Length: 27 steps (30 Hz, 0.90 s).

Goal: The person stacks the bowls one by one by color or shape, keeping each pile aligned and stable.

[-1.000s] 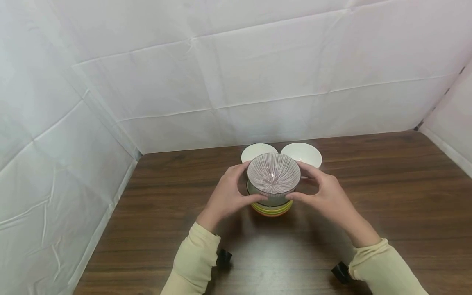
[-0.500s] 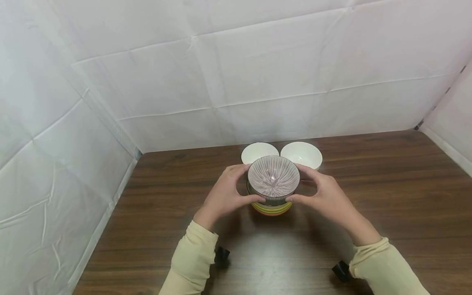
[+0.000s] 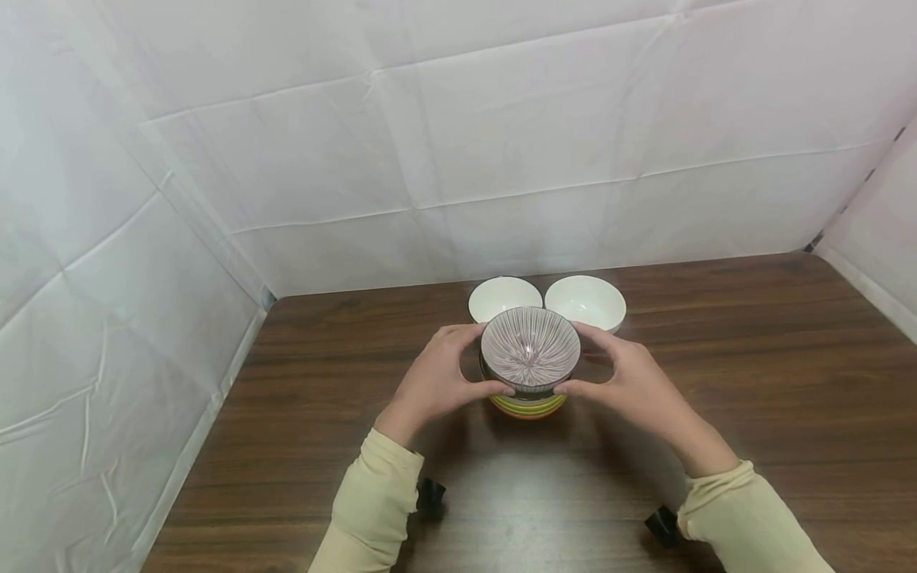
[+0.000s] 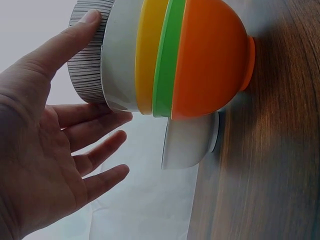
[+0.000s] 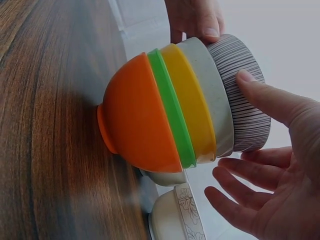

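Between both hands is a bowl with fine dark stripes [image 3: 530,346], sitting in the top of a nested stack. My left hand [image 3: 442,380] holds its left side, thumb on the near side and fingers behind. On the right side my right hand [image 3: 634,382] grips it the same way. Beneath it come a pale grey bowl [image 4: 120,60], a yellow bowl [image 4: 151,55], a green bowl [image 4: 168,60] and an orange bowl [image 4: 212,60], whose foot stands on the table. In both wrist views the lower fingers are spread off the stack.
Two white bowls stand behind the stack, one at left [image 3: 504,294] and one at right [image 3: 587,301]; the right one has a leaf-patterned band [image 5: 189,212]. The brown wooden table [image 3: 329,382] meets a white sheet wall [image 3: 501,159] at the back.
The striped bowl has sunk a little lower into the stack, and both hands came down with it. The white bowls have not moved.
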{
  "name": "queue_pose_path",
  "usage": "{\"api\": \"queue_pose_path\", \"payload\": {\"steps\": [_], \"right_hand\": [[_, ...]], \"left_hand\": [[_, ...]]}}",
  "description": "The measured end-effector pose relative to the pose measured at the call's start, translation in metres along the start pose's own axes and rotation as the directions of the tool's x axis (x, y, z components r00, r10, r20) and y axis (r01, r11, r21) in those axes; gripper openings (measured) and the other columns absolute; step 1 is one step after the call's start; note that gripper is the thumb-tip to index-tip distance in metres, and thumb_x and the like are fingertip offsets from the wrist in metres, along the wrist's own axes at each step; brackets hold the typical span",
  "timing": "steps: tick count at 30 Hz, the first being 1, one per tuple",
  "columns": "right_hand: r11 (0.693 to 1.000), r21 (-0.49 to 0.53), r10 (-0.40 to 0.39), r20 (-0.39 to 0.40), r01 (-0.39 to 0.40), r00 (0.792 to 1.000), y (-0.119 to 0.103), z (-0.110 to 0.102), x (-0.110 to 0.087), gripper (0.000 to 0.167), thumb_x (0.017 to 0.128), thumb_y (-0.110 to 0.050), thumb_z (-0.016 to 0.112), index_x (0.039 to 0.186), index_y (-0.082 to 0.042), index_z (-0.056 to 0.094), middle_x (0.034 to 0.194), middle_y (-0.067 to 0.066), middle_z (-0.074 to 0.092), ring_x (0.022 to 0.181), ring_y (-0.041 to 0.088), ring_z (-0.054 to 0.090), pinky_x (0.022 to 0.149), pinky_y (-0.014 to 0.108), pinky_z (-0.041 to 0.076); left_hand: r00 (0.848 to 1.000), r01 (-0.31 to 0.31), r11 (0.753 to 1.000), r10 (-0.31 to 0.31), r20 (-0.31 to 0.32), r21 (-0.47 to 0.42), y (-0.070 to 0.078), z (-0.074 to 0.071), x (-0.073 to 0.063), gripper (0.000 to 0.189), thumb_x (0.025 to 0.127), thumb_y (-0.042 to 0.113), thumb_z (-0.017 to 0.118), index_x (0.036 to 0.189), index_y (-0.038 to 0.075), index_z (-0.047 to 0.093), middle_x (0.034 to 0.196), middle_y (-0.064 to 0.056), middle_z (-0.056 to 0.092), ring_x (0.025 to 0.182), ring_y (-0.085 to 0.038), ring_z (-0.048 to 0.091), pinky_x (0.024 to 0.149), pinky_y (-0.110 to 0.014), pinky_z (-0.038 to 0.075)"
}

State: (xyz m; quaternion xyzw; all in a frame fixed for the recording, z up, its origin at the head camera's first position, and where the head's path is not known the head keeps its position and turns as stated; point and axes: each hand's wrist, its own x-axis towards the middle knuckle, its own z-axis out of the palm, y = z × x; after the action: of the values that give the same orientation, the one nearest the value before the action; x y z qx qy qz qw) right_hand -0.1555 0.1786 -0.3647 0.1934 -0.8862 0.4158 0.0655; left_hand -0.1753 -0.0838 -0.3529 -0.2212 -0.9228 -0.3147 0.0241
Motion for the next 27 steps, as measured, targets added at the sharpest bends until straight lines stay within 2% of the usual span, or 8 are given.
{"api": "queue_pose_path", "payload": {"steps": [14,27], "right_hand": [[1.0,-0.008,0.02,0.019,-0.02,1.0,-0.0006,0.0019,-0.0004,0.075,0.075,-0.021,0.088,0.139,-0.001,0.054,0.13,0.018,0.065,0.109,0.036,0.069,0.095,0.054,0.054],[1.0,-0.008,0.024,0.031,-0.024,0.999,0.002,0.003,-0.0017,0.074,0.076,-0.021,0.088,0.139,-0.002,0.054,0.131,0.018,0.065,0.107,0.038,0.069,0.092,0.052,0.056]], "left_hand": [[0.998,0.053,0.997,-0.055,0.038,0.056,0.0015,-0.0026,-0.0016,0.085,0.071,0.046,0.088,0.141,0.011,0.056,0.138,-0.006,0.062,0.134,-0.026,0.051,0.109,-0.046,0.047],[0.995,0.075,0.995,-0.079,0.059,0.061,0.0012,-0.0034,-0.0027,0.084,0.071,0.046,0.088,0.141,0.011,0.056,0.138,-0.008,0.062,0.133,-0.028,0.052,0.108,-0.048,0.048]]}}
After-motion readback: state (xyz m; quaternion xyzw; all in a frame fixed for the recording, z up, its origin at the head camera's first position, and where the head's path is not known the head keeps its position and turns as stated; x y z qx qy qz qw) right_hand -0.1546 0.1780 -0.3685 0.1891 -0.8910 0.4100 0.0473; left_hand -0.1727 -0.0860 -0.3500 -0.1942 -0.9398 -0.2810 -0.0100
